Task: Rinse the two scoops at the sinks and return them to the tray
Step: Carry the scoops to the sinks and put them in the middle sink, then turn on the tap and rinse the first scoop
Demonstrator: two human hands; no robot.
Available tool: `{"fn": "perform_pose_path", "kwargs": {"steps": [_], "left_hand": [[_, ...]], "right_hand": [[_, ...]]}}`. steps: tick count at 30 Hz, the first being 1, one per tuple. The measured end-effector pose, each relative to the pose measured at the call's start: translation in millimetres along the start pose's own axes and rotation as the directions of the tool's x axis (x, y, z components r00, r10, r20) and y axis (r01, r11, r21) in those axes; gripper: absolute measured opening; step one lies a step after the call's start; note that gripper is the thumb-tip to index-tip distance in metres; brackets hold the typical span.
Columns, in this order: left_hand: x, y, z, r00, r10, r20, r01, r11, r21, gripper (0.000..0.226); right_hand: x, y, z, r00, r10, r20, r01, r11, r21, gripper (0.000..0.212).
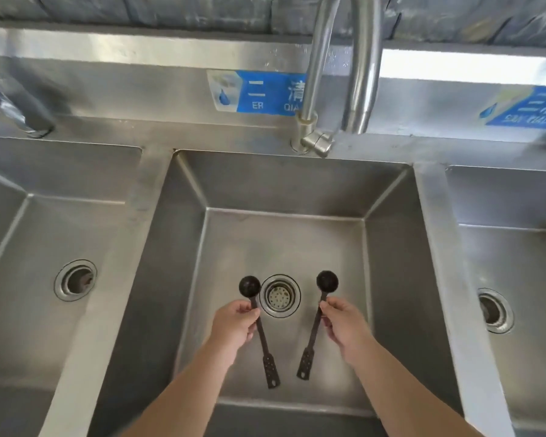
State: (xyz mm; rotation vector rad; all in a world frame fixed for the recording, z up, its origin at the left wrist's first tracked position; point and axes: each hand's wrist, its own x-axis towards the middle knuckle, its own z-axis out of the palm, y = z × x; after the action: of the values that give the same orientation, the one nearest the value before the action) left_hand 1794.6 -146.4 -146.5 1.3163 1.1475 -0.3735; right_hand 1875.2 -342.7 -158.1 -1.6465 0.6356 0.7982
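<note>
Two dark long-handled scoops hang over the middle sink. My left hand pinches the left scoop just below its round bowl, with the handle slanting down to the right. My right hand pinches the right scoop the same way, its handle slanting down to the left. Both bowls flank the drain strainer. The gooseneck tap stands at the back rim; no water runs from it. No tray is in view.
A left sink and a right sink, each with a drain, lie beyond steel dividers. Blue labels are stuck on the backsplash. Another tap stands at the far left.
</note>
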Motion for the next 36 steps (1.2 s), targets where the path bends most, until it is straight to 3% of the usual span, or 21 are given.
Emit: {"fn": "perform_pose_path", "kwargs": {"steps": [11,19,24,28,31,36], "left_hand": [[124.2,-34.0,4.3,0.997,-0.005,-0.082,0.013,0.996,0.087,0.006],[145.9,-37.8,17.0,0.993,-0.021,-0.114,0.029,0.997,0.074,0.015],[134.2,-33.2,12.5,0.992,0.006,-0.128,0.014,0.988,0.153,0.004],[99.5,-8.5,-1.5,0.982,0.082,-0.169,-0.021,0.943,0.333,0.014],[63.9,24.6,-7.0,0.98,0.127,-0.154,-0.063,0.93,0.363,0.022],[11.0,119.8,-0.2,0.935,0.355,0.01,-0.333,0.866,0.374,0.06]], "right_hand": [[107.8,50.0,31.9,0.991,0.058,-0.12,-0.07,0.993,-0.098,0.009],[116.8,46.9,42.5,0.973,0.012,-0.231,-0.056,0.981,-0.187,0.014],[106.9,39.7,40.6,0.97,-0.018,-0.242,-0.059,0.95,-0.306,0.023],[79.3,19.0,29.3,0.968,-0.032,-0.249,-0.064,0.927,-0.369,0.025],[47.7,-16.0,22.3,0.962,-0.097,-0.254,0.007,0.943,-0.334,0.029],[-9.7,-132.0,17.7,0.924,-0.317,-0.214,0.244,0.919,-0.308,0.028]]}}
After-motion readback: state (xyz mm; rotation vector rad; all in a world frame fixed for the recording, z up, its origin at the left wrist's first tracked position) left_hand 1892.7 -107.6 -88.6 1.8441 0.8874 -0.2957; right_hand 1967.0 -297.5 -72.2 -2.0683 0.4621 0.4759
